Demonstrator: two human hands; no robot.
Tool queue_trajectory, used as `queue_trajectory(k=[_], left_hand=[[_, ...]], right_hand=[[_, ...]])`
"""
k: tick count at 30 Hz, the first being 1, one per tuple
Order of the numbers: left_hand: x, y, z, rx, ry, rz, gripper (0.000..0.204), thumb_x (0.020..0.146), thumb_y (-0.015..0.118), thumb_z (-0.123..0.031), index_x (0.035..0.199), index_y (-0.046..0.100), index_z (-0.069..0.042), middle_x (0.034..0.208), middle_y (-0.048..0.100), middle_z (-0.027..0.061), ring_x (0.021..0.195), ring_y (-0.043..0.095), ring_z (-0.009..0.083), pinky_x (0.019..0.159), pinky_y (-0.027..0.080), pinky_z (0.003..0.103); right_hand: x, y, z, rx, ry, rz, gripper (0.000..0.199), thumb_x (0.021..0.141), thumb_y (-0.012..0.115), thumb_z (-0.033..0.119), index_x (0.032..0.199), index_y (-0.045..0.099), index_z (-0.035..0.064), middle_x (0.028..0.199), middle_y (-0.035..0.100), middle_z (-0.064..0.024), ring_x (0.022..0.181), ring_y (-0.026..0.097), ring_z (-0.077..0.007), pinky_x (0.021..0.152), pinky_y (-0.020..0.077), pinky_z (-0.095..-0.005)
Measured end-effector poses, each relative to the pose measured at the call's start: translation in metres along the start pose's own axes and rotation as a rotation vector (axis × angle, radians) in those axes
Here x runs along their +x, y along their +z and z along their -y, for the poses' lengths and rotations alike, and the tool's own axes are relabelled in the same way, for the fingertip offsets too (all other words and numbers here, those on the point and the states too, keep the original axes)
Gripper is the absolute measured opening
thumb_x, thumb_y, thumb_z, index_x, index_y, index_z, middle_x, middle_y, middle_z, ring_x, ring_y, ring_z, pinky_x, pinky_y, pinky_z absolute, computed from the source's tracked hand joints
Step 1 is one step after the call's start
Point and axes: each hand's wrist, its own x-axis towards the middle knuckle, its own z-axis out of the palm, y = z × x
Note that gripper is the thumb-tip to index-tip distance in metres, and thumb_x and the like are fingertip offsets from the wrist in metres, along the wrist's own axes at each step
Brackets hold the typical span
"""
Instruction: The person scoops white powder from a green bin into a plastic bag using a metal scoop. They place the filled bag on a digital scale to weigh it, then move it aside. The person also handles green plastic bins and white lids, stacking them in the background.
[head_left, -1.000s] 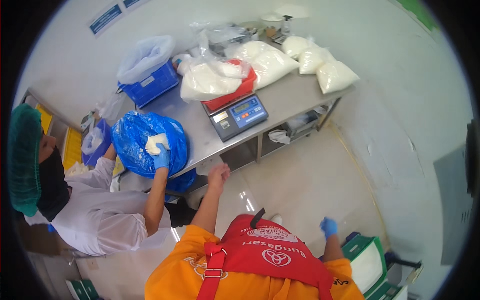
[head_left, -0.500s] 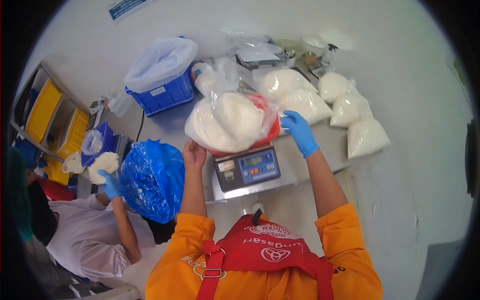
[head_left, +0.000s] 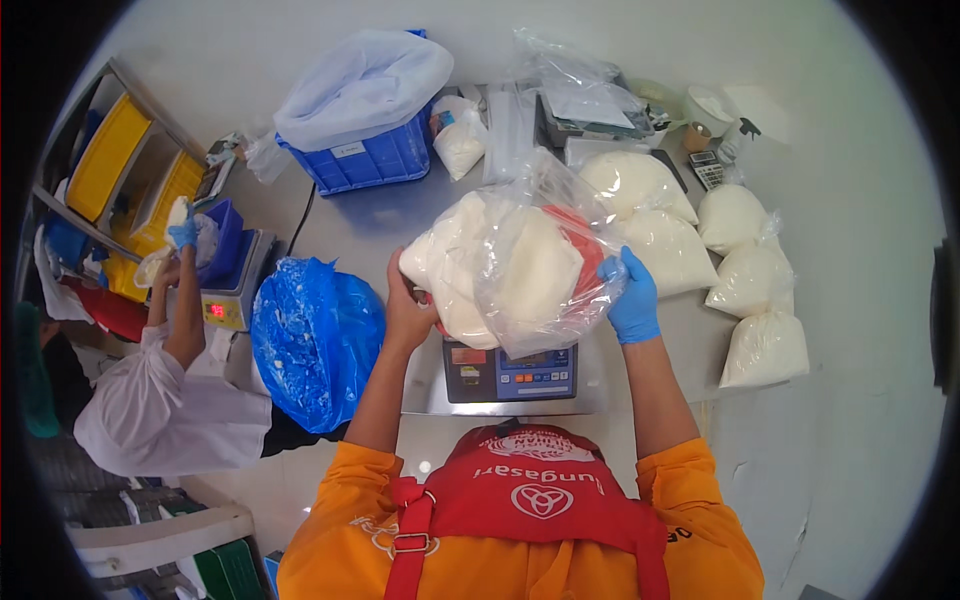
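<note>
A clear plastic bag of white powder [head_left: 535,275] lies in a red tray [head_left: 572,250] over a dark weighing scale [head_left: 512,378]. Its loose top is folded back, and part of it covers the scale's display. My bare left hand [head_left: 408,305] closes on the tray's left edge beside the bag. On the other side, my blue-gloved right hand [head_left: 632,298] grips the right edge through loose plastic. How far the tray sits above the scale I cannot tell.
Several filled powder bags [head_left: 655,245] lie to the right. At the back stands a blue crate [head_left: 365,165] with a white liner. A blue plastic bag [head_left: 315,340] stands at left. Beyond it, a co-worker [head_left: 175,395] reaches over a smaller scale [head_left: 235,295].
My right hand has closed on the tray's right edge. Tray and bag have come nearer me, over the scale's front. The co-worker's hands have moved from the blue bag to the smaller scale.
</note>
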Motion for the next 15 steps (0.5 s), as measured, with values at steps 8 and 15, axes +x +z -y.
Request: queue_trajectory(k=[8, 15], left_hand=[[0.025, 0.005, -0.057, 0.703, -0.1, 0.456, 0.086, 0.07, 0.078, -0.017, 0.142, 0.034, -0.005, 0.135, 0.05, 0.0185, 0.121, 0.052, 0.0325, 0.097, 0.043, 0.037], [0.017, 0.0, -0.055, 0.688, 0.409, 0.282, 0.071, 0.076, 0.073, -0.027, 0.137, 0.043, -0.005, 0.13, 0.055, 0.0186, 0.111, 0.058, 0.0348, 0.097, 0.044, 0.039]], right_hand=[[-0.011, 0.113, 0.043, -0.186, 0.067, -0.044, 0.021, 0.093, 0.056, 0.019, 0.078, 0.057, 0.0047, 0.068, 0.057, -0.0067, 0.066, 0.056, -0.0186, 0.066, 0.0466, -0.0313], [0.005, 0.142, 0.06, -0.488, -0.007, 0.183, 0.024, 0.091, 0.06, 0.022, 0.09, 0.065, -0.0021, 0.08, 0.064, -0.0078, 0.077, 0.06, -0.0148, 0.078, 0.0471, -0.0261]])
